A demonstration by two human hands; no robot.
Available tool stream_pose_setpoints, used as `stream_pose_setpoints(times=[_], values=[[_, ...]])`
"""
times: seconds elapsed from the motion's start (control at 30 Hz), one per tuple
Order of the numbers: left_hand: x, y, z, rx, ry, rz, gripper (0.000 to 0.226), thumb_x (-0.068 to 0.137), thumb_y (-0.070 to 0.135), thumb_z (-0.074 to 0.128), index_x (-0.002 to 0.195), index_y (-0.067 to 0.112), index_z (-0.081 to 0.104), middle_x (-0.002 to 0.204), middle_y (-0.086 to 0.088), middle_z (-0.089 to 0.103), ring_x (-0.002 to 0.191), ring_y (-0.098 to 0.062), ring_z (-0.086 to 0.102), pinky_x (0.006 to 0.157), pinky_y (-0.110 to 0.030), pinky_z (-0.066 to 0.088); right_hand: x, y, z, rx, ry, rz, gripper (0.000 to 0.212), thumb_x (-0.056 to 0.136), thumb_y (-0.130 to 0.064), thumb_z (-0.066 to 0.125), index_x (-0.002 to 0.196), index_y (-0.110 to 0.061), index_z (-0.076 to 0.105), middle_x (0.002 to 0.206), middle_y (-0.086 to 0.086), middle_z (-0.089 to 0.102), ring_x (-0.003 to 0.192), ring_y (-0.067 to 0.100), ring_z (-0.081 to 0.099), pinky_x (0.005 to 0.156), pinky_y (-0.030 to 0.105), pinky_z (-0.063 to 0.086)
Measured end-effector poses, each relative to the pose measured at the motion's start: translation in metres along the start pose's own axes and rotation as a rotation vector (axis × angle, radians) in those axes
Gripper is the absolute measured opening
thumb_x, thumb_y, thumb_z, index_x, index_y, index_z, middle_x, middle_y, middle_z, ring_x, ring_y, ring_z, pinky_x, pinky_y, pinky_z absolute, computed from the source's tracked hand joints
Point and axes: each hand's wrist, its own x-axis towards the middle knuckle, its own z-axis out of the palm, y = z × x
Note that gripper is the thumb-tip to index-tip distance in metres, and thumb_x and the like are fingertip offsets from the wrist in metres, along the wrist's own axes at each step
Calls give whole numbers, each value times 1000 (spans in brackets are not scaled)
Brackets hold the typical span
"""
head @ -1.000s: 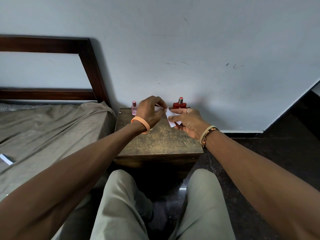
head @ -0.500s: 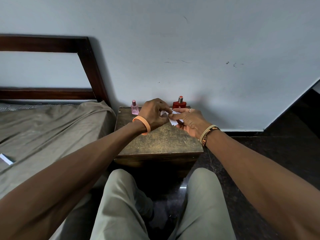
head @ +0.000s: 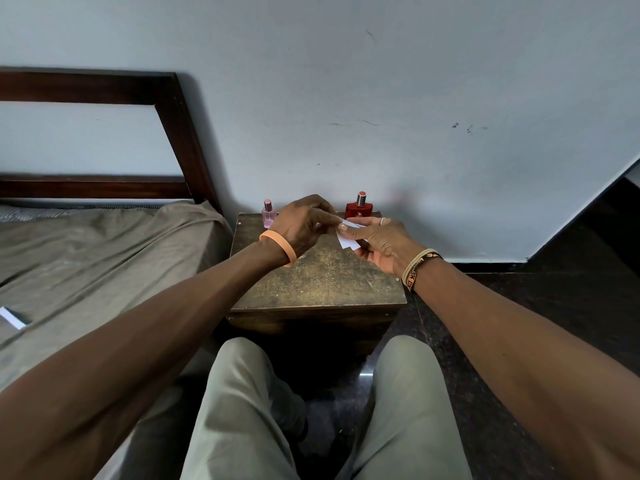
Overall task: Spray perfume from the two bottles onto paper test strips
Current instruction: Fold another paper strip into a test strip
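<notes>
Paper strips (head: 349, 241) stay pinched in the right hand (head: 379, 244); left hand (head: 302, 225) now pinches one free, mid-frame; spraying comes next.

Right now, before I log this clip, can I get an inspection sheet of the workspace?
Surface: wooden side table, worn top, set against the wall.
Job's things: pink bottle back left, red bottle back right, both upright; white paper strips held above the table.
Clutter: small white item on the bed, far left; cannot tell what it is.
Hands: left hand pinches the strips' end; right hand grips them, thumb on top.
Cables: nothing seen.
Surroundings: bed with dark headboard to the left, dark floor to the right.
</notes>
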Motion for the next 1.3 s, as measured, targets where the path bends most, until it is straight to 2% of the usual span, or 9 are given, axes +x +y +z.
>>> stream_pose_setpoints(times=[0.2,0.33,0.47,0.53,0.67,0.93,1.07,1.23,1.3], values=[[1,0,0,12,54,-77,12,86,11,68,95,12,75,94,-6,70,85,-21,65,71,-34,54,2,1,-3,53,8,1,35,72,-7,85,105,-5,72,106,16,74,86,21,69,49,22,47],[2,6,-1,-112,131,-353,15,91,24,61,96,13,70,95,-3,71,83,-16,66,74,-31,55,2,0,-4,37,-22,-6,29,72,-6,84,98,-9,74,105,14,74,91,22,70,59,26,51],[9,9,-3,-744,374,-812,8,86,20,68,84,13,67,76,-8,71,67,-19,69,65,-34,59,3,0,-2,45,-38,-37,24,71,-3,84,91,-12,74,104,14,74,92,24,71,89,39,54],[13,9,-9,-1032,463,-1003,12,86,14,69,77,10,61,75,-11,68,67,-23,67,62,-31,58,4,1,-1,26,-26,-56,27,70,-3,85,93,-11,73,102,14,75,88,24,72,85,38,56],[11,5,-16,-1223,463,-1121,13,84,12,70,81,12,58,74,-8,66,63,-20,66,58,-29,56,6,3,2,-29,-37,-82,34,69,-7,86,101,-10,74,99,12,76,88,23,74,75,33,57],[3,-4,-14,-1247,430,-1135,11,83,13,72,83,14,61,76,-8,68,63,-18,67,56,-28,54,7,6,6,-59,-38,-77,24,71,-9,86,92,-14,76,93,11,77,86,22,74,76,34,55],[1,-3,-10,-1107,449,-995,19,76,4,77,73,12,61,75,-11,69,71,-26,70,58,-29,57,7,5,5,-64,-75,-41,20,78,-5,81,95,-15,75,99,14,76,83,23,70,62,28,50],[-5,1,-5,-337,310,-587,34,70,14,78,91,22,53,87,2,70,75,-15,67,67,-26,53,9,7,6,-68,-87,-18,25,78,3,76,98,-11,75,101,15,72,82,22,64,55,24,51],[-6,7,-5,-174,221,-369,36,76,10,71,106,18,53,96,3,69,74,-14,64,67,-26,53,10,7,7,-30,-94,-7,27,77,3,77,101,-10,74,96,15,71,77,19,60,55,24,52]])
